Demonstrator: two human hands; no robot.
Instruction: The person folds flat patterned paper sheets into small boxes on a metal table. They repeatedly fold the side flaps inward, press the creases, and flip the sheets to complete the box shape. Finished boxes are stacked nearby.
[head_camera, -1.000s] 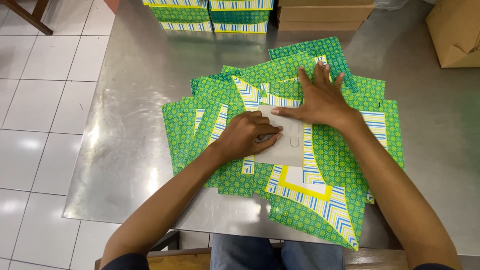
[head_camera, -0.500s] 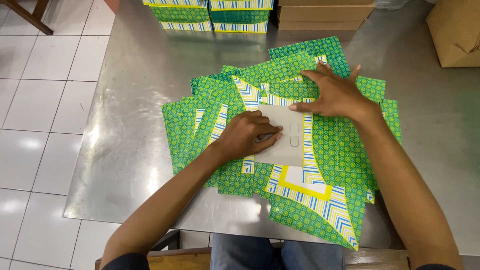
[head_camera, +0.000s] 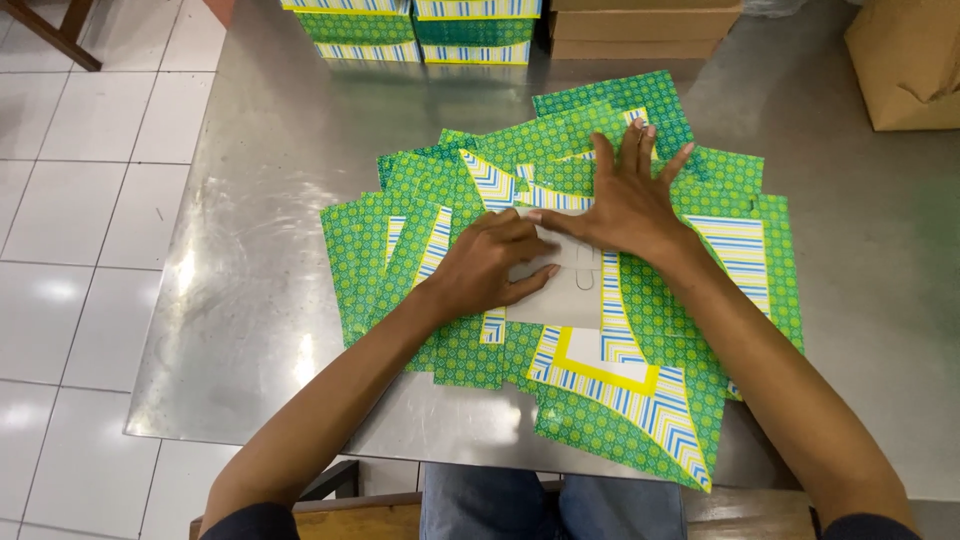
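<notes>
A fanned heap of flat green patterned carton blanks (head_camera: 690, 300) with blue, white and yellow striped edges lies on the metal table (head_camera: 270, 180). On top of the heap sits a grey unprinted flap (head_camera: 565, 295) with a small slot. My left hand (head_camera: 485, 265) presses on the flap's left part, its fingers curled. My right hand (head_camera: 625, 200) lies flat just beyond it with fingers spread over the green sheets, and its thumb reaches the flap's top edge next to my left hand.
Folded green boxes (head_camera: 415, 25) stand stacked at the table's far edge, brown cartons (head_camera: 645, 25) beside them. A larger brown carton (head_camera: 905, 65) sits at the far right. White floor tiles (head_camera: 70, 200) lie to the left. My jeans (head_camera: 550, 505) show below the near edge.
My right hand, which had lifted with bent fingers half a second ago, is pressed flat again and its thumb has come up against my left hand. The left hand stays put.
</notes>
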